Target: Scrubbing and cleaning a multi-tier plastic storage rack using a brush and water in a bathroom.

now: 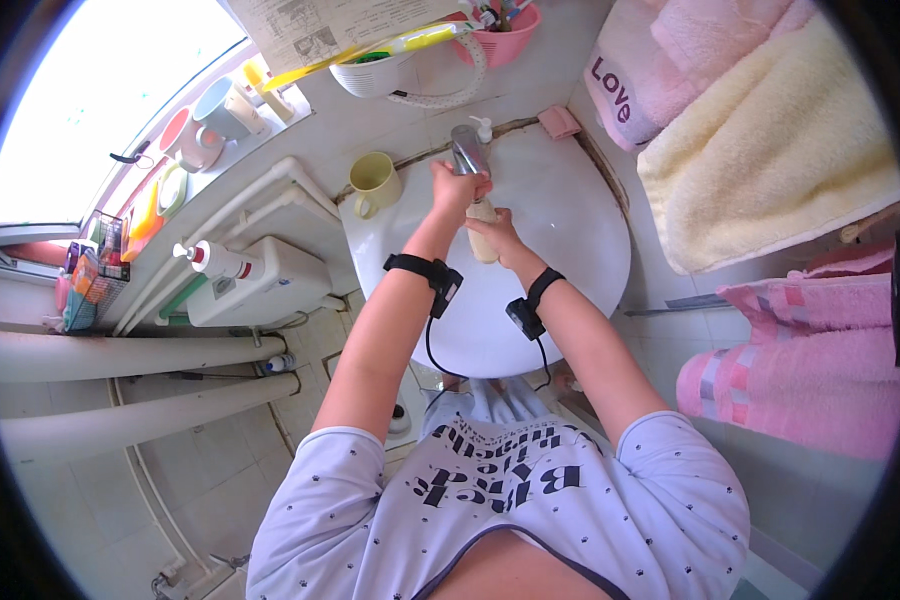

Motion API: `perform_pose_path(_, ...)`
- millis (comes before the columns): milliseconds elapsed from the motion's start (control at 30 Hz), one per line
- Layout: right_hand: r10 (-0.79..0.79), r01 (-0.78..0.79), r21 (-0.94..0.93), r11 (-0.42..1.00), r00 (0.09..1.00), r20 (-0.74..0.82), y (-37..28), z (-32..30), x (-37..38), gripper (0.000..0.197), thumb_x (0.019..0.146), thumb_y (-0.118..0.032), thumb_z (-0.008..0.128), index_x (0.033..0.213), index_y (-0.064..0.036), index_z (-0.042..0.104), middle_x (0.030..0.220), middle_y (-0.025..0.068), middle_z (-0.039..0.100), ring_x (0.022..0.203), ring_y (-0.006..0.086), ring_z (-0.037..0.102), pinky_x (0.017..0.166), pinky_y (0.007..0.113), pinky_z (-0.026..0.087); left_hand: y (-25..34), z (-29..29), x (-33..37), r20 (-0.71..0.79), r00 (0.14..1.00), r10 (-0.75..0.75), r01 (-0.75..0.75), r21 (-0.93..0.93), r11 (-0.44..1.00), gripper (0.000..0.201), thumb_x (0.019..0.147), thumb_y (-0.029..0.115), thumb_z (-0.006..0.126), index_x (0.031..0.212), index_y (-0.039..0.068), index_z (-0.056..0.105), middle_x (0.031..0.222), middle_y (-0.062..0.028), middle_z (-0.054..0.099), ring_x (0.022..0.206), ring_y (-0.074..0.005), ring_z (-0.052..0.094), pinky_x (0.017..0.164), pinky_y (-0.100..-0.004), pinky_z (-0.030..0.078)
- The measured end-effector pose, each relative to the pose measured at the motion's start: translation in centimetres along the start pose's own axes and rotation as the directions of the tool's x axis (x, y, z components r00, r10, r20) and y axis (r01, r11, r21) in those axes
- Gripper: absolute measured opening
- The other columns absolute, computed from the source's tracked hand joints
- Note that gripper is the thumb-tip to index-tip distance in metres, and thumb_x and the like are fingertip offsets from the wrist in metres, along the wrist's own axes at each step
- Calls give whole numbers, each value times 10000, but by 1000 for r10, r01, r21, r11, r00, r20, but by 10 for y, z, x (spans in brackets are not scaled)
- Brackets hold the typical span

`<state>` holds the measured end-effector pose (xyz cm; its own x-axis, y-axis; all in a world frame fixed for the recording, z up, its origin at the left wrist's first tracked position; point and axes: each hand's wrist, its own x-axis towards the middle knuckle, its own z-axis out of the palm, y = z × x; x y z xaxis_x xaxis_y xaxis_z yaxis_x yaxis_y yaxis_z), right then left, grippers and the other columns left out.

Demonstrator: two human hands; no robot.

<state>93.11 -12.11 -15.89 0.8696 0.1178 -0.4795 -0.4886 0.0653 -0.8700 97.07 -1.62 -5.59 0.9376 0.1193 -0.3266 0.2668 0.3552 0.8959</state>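
the right hand (500, 235) grips a pale elongated object (484, 251) while the left hand (457, 190) curls by its far end, hold unclear, the tap (467, 146) beyond both.

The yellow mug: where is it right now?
In the head view, the yellow mug stands on the back left corner of the white sink, to the left of the metal faucet and the person's left hand.
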Motion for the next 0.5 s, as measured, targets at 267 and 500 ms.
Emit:
perform_pose_path(267,87,-209,471,857,960,266,-1,-62,-17,567,780,-384,769,1094,-19,469,997,145,536,806,268,637,536,351,577,-22,10,-3,-105,975,195,-152,322,934,489,762,-9,685,1030,54,281,785,-128,596,608,-189,638,536,-321,529)
perform_pose_path(500,97,-522,593,614,795,599,-36,-45,-59,424,790,-354,735,1091,-128,541,913,80,545,938,243,599,603,279,597,-21,-58,-58,-262,876,406,-297,370,880,413,786,91,702,1015,38,363,717,-97,614,610,-184,623,566,-318,498)
